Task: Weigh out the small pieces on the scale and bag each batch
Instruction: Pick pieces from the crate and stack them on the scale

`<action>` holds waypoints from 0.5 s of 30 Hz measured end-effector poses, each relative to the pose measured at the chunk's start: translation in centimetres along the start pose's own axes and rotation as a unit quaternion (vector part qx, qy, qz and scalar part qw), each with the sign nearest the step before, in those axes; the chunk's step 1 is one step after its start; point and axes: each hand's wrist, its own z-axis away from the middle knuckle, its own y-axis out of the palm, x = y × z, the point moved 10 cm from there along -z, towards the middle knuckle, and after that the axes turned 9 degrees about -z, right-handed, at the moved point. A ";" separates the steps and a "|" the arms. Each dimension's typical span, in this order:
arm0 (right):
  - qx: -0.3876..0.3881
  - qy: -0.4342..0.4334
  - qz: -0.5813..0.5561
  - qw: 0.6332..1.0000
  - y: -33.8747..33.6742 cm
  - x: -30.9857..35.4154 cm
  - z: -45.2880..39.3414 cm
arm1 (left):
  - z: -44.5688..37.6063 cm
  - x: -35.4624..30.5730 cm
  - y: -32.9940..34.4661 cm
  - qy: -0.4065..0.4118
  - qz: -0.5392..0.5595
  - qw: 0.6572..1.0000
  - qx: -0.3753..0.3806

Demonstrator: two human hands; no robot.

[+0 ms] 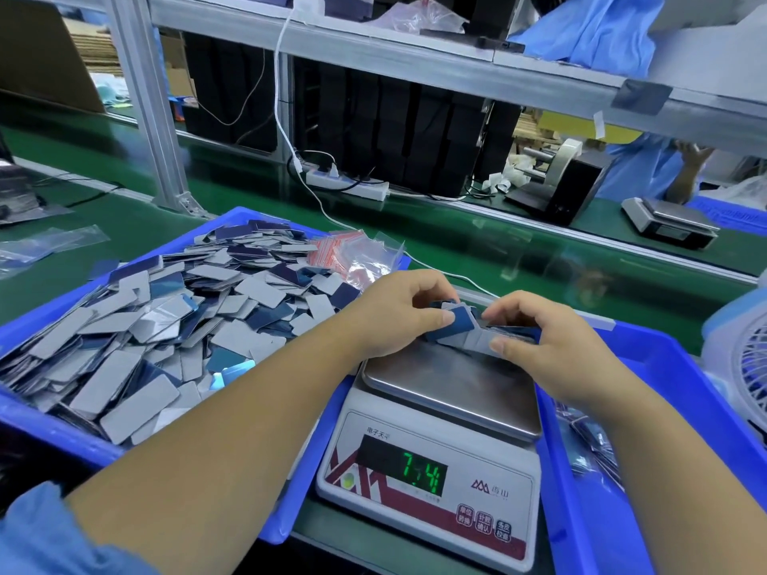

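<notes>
Hands meet over the far edge of the scale pan. Your left hand has its fingers and thumb curled around one end of a batch of small pieces, blue and grey rectangles gathered into a loose stack. Your right hand pinches the other end of the same batch, thumb on the near side. The batch sits at the back rim of the steel pan; whether it rests on the pan or is lifted just clear cannot be told. The green readout on the scale is lit. To your left, a blue tray holds a heap of loose pieces. Small clear bags with red strips lie at the tray's far corner. A second blue tray stands to your right.
</notes>
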 end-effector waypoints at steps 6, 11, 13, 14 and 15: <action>0.008 0.018 -0.028 0.999 -0.7 -0.6 0.0 | 0.0 0.0 0.0 -0.007 0.016 1.000 0.002; -0.001 0.040 -0.032 0.999 -2.0 -1.9 0.1 | -0.1 0.9 -0.6 -0.024 0.026 0.999 -0.006; -0.014 0.054 -0.039 0.998 -2.6 -2.7 0.1 | 0.0 0.9 -0.6 -0.024 0.022 0.999 -0.005; -0.021 0.060 -0.046 0.997 -2.8 -3.0 0.1 | 0.1 0.8 -0.4 -0.021 0.014 1.000 -0.001; -0.032 0.066 -0.052 0.996 -3.0 -3.3 0.1 | 0.2 0.6 -0.2 -0.018 0.004 1.000 0.003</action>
